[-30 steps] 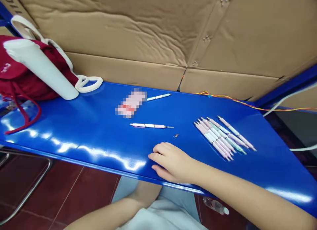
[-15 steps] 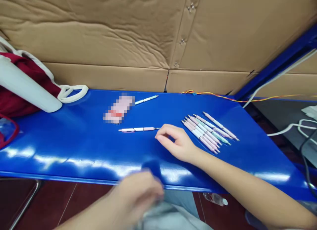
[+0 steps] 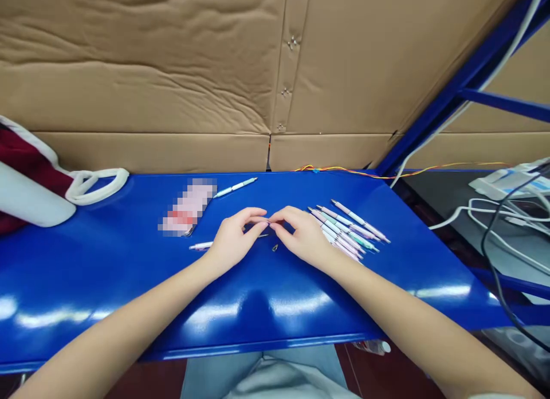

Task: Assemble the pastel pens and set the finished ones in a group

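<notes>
My left hand (image 3: 232, 241) and my right hand (image 3: 303, 238) meet over the middle of the blue table, fingertips pinched together on something too small to make out. Partly behind my left hand lies a pink and white pen (image 3: 200, 246), its thin front end showing past the fingers. A small metal pen tip (image 3: 275, 247) lies on the table just below the fingertips. Close to my right hand, several pens (image 3: 350, 227) in pink, white and mint lie side by side, some partly covered by the hand.
A blurred-out pink item (image 3: 189, 207) lies at the left, with a mint pen (image 3: 235, 187) beside it. A white cylinder (image 3: 34, 195) and a dark red bag (image 3: 21, 152) stand far left. Cables (image 3: 494, 210) run along the right. Cardboard (image 3: 193, 101) walls the back.
My left hand has risen from near the table's front edge to meet my right hand. The metal tip now shows on the table. The view has shifted right.
</notes>
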### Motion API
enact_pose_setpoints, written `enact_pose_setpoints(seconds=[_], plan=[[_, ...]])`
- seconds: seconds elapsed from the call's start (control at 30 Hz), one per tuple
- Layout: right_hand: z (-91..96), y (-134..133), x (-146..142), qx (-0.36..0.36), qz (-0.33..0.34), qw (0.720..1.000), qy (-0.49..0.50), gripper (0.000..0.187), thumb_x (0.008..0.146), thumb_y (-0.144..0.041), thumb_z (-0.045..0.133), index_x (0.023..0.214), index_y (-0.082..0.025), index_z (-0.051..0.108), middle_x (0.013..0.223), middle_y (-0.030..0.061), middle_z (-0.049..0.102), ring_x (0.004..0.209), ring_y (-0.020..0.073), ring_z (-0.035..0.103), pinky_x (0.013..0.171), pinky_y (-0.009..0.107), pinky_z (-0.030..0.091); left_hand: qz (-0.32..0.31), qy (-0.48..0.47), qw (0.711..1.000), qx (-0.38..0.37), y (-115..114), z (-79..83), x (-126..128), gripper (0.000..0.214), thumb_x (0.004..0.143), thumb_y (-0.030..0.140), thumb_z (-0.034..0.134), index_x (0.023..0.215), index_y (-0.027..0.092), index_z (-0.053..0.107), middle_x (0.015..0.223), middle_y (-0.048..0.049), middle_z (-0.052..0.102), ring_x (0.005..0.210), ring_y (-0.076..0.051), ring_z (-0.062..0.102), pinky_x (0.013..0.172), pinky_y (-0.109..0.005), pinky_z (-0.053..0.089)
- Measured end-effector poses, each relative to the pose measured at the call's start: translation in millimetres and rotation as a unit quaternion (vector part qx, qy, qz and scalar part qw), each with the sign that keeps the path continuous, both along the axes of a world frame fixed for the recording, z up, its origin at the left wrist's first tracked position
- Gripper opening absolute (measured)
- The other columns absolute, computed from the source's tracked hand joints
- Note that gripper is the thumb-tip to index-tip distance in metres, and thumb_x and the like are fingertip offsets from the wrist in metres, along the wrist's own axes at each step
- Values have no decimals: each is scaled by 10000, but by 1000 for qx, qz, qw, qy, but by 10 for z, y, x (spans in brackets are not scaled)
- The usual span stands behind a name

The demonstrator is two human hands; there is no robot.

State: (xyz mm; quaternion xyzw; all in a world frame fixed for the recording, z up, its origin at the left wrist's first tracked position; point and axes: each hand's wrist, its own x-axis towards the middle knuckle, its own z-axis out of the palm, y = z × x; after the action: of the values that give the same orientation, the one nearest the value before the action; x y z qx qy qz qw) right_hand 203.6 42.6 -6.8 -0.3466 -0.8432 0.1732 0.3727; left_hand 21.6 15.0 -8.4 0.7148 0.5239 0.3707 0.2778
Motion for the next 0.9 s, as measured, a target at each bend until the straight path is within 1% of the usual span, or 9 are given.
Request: enact_pose_setpoints(seconds=[0.03,0.1,0.13,0.2,0.33,0.47,0.53,0.7,0.9], plan=[[-1,20,23,2,1,1000,-8,126,847,-119,527,869,-172,640,847,47,673,803,161,617,734,287,477,-26,97,994,44,13,13,-72,311,852,374,559,1110,204,602,1058,-61,673,984,-227,599,870,-387,452],[-4,66,74,-3,7,999,-42,152,851,-109,514,891,-168,648,880,61,671,834,171,615,766,305,480,-56,260,958,107,37,21,-217,336,828,441,587,1059,205,646,1130,-88,632,1073,-296,527,909,-454,392],[-6,88,97,-8,8,998,-63,158,849,-102,511,880,-165,652,880,65,668,837,174,612,774,311,480,-73,306,942,116,44,17,-281,353,832,463,576,1055,201,653,1100,-93,635,1041,-294,531,886,-448,392],[-9,125,129,-22,6,994,-108,160,842,-90,509,847,-156,654,868,68,661,831,179,605,779,318,474,-97,345,926,115,45,4,-380,368,853,494,538,1048,206,661,1035,-83,640,955,-255,551,850,-410,399],[-23,148,136,-38,-11,986,-161,146,857,-106,490,861,-155,627,866,60,659,816,179,593,774,324,444,-133,348,923,102,14,25,-481,330,878,461,510,1014,205,665,976,-67,630,899,-212,563,820,-353,413],[-41,139,116,-43,-10,988,-147,145,867,-111,471,878,-169,603,881,51,656,829,178,583,772,320,430,-154,334,928,55,-15,103,-563,232,894,349,476,893,205,658,877,-40,630,827,-179,580,758,-297,439],[-36,134,107,-57,-7,991,-125,138,852,-101,482,855,-171,601,862,47,653,820,177,585,751,308,439,-135,323,936,48,-17,118,-587,236,907,332,442,894,207,643,884,-37,635,818,-174,589,743,-282,446],[12,127,99,-65,-34,997,-29,110,828,-111,519,832,-177,606,820,28,648,760,153,601,700,277,461,-52,270,960,52,-1,80,-539,294,934,413,382,1011,224,594,990,-26,666,849,-180,622,718,-270,465],[56,90,75,-43,-43,998,15,103,831,-144,535,844,-188,627,851,33,667,804,164,622,744,294,481,-55,246,964,84,20,54,-471,306,937,405,390,1024,211,610,1034,-44,672,911,-186,625,805,-286,479]])
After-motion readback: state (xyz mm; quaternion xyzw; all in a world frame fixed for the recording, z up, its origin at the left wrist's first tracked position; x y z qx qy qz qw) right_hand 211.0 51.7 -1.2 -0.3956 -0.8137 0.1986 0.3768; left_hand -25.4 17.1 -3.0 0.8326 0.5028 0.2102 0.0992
